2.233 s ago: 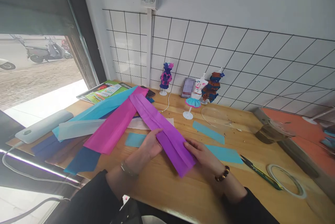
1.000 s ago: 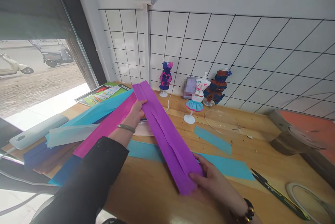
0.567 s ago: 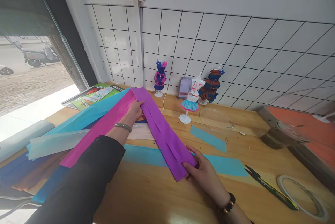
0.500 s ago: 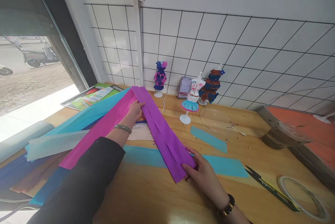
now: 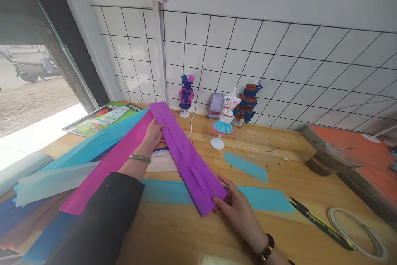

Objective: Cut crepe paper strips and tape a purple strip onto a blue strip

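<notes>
Left hand pinches purple strip near far end; right hand pinches near end; blue strip beneath

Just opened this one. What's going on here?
A person holds a long purple strip in both hands: the left hand near its far end, the right hand at its near end. Light blue pieces lie on the wooden table, and a pink strip lies to the left. Scissors lie to the right; three small dressed dummies stand near the wall.
</notes>
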{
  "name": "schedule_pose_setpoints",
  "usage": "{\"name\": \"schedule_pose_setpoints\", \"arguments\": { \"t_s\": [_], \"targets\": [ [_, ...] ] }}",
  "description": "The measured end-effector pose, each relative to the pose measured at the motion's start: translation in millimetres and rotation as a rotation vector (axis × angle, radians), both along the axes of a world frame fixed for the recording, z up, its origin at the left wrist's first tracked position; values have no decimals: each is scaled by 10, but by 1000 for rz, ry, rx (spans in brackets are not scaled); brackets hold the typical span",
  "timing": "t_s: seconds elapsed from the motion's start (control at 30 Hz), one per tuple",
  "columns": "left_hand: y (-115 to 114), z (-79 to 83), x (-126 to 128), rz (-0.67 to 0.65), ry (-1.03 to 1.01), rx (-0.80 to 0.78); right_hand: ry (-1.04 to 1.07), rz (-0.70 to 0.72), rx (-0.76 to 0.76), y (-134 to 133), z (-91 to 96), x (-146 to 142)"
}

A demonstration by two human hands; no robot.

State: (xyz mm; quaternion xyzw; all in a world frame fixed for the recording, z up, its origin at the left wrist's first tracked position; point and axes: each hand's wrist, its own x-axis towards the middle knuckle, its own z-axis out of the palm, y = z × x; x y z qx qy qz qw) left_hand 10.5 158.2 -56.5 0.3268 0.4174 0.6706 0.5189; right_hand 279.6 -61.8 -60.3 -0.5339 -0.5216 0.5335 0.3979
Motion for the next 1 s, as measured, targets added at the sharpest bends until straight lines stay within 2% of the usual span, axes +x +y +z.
{"name": "schedule_pose_setpoints", "arguments": {
  "t_s": [0.07, 0.17, 0.27, 0.33, 0.4, 0.5, 0.57, 0.63, 0.7, 0.77, 1.0],
  "targets": [
    [-28, -27, 22, 10, 133, -98, 15, 10, -24, 8, -5, -16],
    [-52, -23, 66, 68, 239, -133, 13, 3, -38, 13, -10, -26],
    [-94, 54, 148, 142, 325, -54, -9, -19, -24, 11, -7, -17],
    [-169, 134, 250, 122, 537, 65, -23, -35, -12, 10, 2, -2],
    [-292, 221, 393, -44, 776, 149, -18, -50, -8, 12, 13, 20],
    [-527, 326, 641, -446, 1136, 295, -6, -76, -8, 21, 14, 65],
    [-676, 358, 786, -703, 1261, 446, -11, -95, -6, 28, 4, 102],
    [-788, 355, 895, -853, 1314, 577, -39, -115, -2, 33, -8, 141],
    [-857, 324, 969, -930, 1346, 690, -92, -123, -5, 35, -15, 178],
    [-891, 277, 1021, -951, 1391, 751, -150, -123, -2, 33, -16, 209],
    [-943, 140, 1128, -990, 1503, 786, -215, -187, 109, 25, -4, 334]
  ]
}}
